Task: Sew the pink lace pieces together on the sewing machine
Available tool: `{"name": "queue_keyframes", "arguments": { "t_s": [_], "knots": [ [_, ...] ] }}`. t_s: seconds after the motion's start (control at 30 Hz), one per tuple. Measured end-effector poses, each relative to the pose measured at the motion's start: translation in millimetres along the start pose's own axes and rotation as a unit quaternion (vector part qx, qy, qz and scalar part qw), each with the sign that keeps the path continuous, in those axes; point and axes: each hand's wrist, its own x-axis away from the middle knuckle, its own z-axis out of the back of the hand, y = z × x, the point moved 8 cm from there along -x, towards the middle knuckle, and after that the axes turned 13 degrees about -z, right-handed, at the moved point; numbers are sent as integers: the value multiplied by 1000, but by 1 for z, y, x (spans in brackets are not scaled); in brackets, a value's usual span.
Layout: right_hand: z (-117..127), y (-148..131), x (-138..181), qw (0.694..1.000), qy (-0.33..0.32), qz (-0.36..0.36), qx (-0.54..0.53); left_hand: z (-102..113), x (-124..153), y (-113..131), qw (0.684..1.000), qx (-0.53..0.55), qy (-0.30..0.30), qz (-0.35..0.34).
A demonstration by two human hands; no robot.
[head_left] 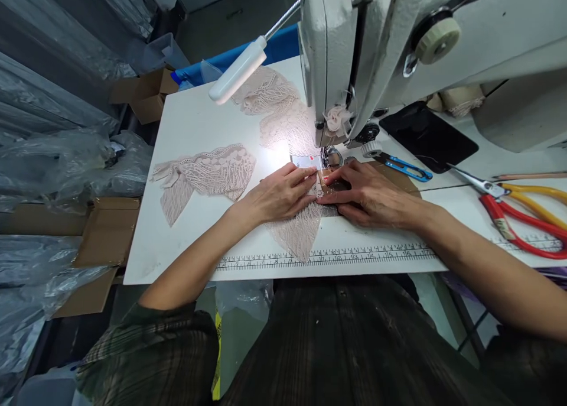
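Note:
A strip of pale pink lace [296, 231] runs from the table's front edge up under the presser foot [326, 161] of a white sewing machine [381, 45]. My left hand [280, 194] lies flat on the lace just left of the needle, fingers stretched toward the foot. My right hand [367, 194] presses the lace from the right, fingertips pinched together on the fabric and almost touching the left hand's. The lace continues behind the machine [283, 119].
A loose lace piece [208, 172] lies at the left of the white table [177, 240]. A blue thread snip [405, 166], red and yellow scissors [522, 214] and a black pad [427, 137] sit to the right. A printed ruler [323, 257] lines the front edge. A lamp [239, 69] hangs above. Cardboard boxes [104, 231] stand left.

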Motion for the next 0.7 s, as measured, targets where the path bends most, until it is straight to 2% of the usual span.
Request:
{"name": "queue_keyframes", "arguments": {
  "t_s": [0.13,0.23,0.4,0.7],
  "knots": [
    [1,-2,0,1000,5,3,14,-5,-3,1,999,-18,-17,49],
    [2,4,-2,999,6,-25,33,-5,-10,-6,994,-64,-13,82],
    [5,13,-4,997,28,-58,41,0,-17,-16,993,-70,9,95],
    [5,15,-4,997,24,-51,53,2,-9,-19,993,-12,63,103]
  ]
}}
